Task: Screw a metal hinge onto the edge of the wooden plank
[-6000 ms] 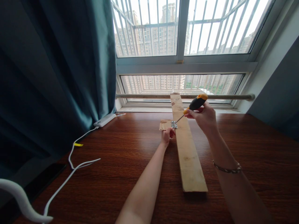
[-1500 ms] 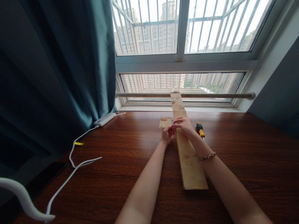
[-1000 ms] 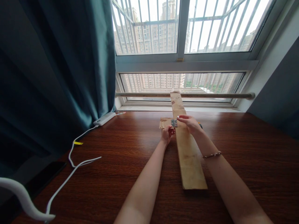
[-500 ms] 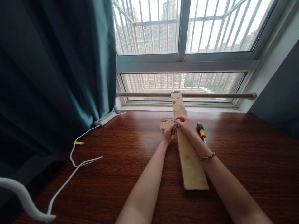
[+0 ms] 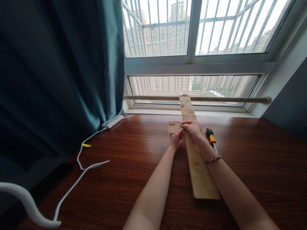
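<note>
A long wooden board [image 5: 201,172] lies lengthwise on the brown table, its far end reaching the window rail. To its left sits a small cardboard-coloured piece [image 5: 173,127]. My left hand [image 5: 177,139] is closed by that piece, at the board's left edge. Over the board, my right hand [image 5: 193,128] pinches with thumb and forefinger. The fingertips of both hands meet at a tiny metallic part [image 5: 181,125], mostly covered by the fingers, so its kind is unclear. A screwdriver [image 5: 211,135] with a black and yellow handle lies right of the board.
A white power strip [image 5: 112,121] with a white cable [image 5: 79,156] lies at the table's left, beside a blue curtain [image 5: 103,64]. A dark flat object [image 5: 56,179] is at the left edge. A metal rail [image 5: 227,99] crosses before the window.
The view has shifted slightly, so everything sits a little farther right. The small metallic part shows less between my fingers. Both hands stay together at the board's left edge.
</note>
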Demonstrator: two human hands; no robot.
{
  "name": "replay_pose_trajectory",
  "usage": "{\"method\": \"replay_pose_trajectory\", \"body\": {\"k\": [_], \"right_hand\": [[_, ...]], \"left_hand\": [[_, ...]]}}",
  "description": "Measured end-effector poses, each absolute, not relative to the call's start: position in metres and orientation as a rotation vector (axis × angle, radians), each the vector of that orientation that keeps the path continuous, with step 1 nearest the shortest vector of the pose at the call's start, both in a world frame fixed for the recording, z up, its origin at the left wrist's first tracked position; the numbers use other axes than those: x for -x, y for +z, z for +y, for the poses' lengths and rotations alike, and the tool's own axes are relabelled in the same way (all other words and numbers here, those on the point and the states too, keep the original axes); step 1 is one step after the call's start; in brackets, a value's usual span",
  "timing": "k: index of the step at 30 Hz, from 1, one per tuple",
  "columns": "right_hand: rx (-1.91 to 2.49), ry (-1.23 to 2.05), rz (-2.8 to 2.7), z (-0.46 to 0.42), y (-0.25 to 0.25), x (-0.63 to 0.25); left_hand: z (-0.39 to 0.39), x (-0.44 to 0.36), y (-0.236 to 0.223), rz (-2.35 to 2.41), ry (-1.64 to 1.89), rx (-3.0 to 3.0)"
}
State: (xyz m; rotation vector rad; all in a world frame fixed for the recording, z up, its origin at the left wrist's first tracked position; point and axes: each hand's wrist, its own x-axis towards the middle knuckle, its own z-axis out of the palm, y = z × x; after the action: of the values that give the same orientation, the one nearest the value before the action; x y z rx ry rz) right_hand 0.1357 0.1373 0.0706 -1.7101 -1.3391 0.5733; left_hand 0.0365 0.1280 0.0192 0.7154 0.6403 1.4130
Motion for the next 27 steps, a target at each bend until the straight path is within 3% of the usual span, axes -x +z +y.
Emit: {"method": "replay_pose_trajectory", "body": {"k": [27], "right_hand": [[1.715, 0.695, -1.337, 0.138, 0.079, -0.138]], "left_hand": [[0.13, -0.034, 0.02, 0.579, 1.23, -0.625]]}}
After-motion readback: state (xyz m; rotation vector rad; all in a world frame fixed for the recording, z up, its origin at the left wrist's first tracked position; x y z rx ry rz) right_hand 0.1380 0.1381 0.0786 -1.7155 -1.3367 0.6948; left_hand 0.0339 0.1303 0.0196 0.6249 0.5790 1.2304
